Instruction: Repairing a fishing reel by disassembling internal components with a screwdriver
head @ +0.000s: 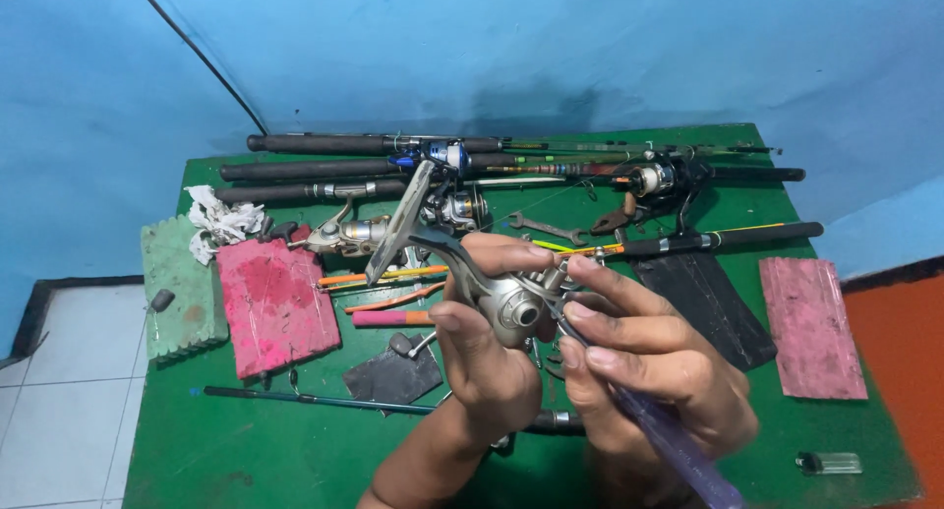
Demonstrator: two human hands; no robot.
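Silver-grey metal is what the work centres on: a spinning reel body point(511, 307), held up above the green table point(246, 450) near its front edge. Its long foot point(398, 224) slants up and to the left, and no spool shows on it, so it looks partly stripped down, with reassembly seemingly yet to come. The left hand point(482, 357) is clenched around the housing, thumb across the front. Just to the right, the right hand point(639, 357) grips a purple-handled tool point(674, 445), fingertips pinched at the reel's side where the tip meets it; what it turns is hidden. On the table behind lie pink foam blocks point(275, 302), several fishing rods point(393, 165) and a wrench point(546, 229), well apart from the hands.
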